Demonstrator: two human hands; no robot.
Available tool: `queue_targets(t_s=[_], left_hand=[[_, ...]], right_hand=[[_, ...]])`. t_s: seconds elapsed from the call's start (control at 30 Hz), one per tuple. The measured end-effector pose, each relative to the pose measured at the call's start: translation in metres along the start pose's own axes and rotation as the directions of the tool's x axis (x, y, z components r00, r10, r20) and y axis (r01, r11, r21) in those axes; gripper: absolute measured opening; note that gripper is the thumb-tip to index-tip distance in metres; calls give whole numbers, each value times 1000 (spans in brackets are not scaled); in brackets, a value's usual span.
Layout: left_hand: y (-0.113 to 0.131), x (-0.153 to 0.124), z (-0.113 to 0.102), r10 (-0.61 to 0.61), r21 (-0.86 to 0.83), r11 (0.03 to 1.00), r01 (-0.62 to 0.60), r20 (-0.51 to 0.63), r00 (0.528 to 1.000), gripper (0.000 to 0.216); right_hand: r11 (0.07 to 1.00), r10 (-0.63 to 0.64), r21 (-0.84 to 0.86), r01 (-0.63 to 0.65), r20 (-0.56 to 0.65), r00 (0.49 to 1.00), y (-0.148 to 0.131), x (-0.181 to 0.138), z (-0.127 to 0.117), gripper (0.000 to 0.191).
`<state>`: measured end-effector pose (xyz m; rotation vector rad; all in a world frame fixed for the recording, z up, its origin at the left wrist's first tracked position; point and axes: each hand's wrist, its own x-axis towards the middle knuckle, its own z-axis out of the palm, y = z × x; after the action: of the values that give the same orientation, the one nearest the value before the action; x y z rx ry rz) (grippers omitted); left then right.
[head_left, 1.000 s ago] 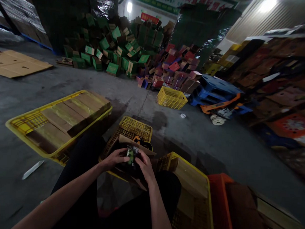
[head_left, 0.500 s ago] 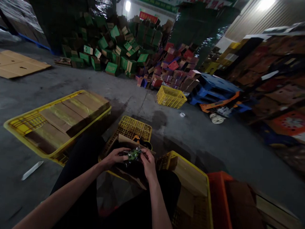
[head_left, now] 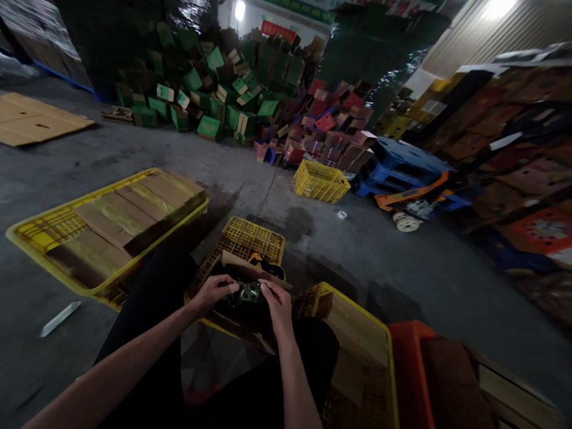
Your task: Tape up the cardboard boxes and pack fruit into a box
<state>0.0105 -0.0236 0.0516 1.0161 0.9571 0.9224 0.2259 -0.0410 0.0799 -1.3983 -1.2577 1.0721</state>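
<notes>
Between my hands is a small clear plastic bag with something green inside [head_left: 250, 293]; what the green contents are I cannot make out. My left hand [head_left: 216, 293] pinches the bag's left end, thumb against fingers. The right end is pinched by my right hand [head_left: 275, 297]. Both hands are over an open cardboard box [head_left: 240, 260] whose dark inside hides its contents. The box rests on an upturned yellow crate [head_left: 254, 235]. Just behind the bag, on the crate, lies an orange and black tool [head_left: 266, 266], perhaps a tape dispenser.
At left stands a yellow crate [head_left: 17, 233] holding cardboard boxes [head_left: 126, 212]. To my right are a cardboard-lined yellow crate [head_left: 390, 368] and an orange crate [head_left: 410, 350]. Farther off are a yellow crate [head_left: 321, 182], an orange pallet jack [head_left: 413, 192], blue pallets [head_left: 400, 157] and heaped green boxes [head_left: 209, 128].
My fingers have shifted along the bag, and it now looks stretched flatter between them. My left hand has closed into a tighter pinch. The surroundings have not moved.
</notes>
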Motion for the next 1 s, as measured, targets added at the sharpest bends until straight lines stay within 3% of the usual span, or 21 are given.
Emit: queue_targets(t_s=[0.23, 0.37, 0.6, 0.77, 0.87, 1.0], left_hand=[[-4, 6, -1, 43, 18, 999, -41, -168, 985, 41], [-4, 7, 0, 36, 3, 999, -37, -176, 984, 41], [-4, 5, -1, -72, -155, 986, 68, -20, 997, 45], [0, 0, 2, -131, -221, 960, 171, 185, 974, 69], [5, -4, 4, -95, -187, 972, 139, 229, 969, 72], [8, -7, 4, -43, -126, 989, 71, 212, 976, 60]], right_hand=[[990, 96, 119, -82, -120, 988, 5, 2, 4, 31], [989, 94, 123, -78, -130, 987, 5, 4, 7, 32], [1000, 18, 17, -15, -184, 983, 3, 5, 5, 36], [998, 2, -62, -15, -205, 979, 3, 2, 0, 39], [992, -30, -125, 7, -184, 983, 2, 0, 0, 39], [993, -39, -118, 20, -156, 987, 1, 1, 1, 37]])
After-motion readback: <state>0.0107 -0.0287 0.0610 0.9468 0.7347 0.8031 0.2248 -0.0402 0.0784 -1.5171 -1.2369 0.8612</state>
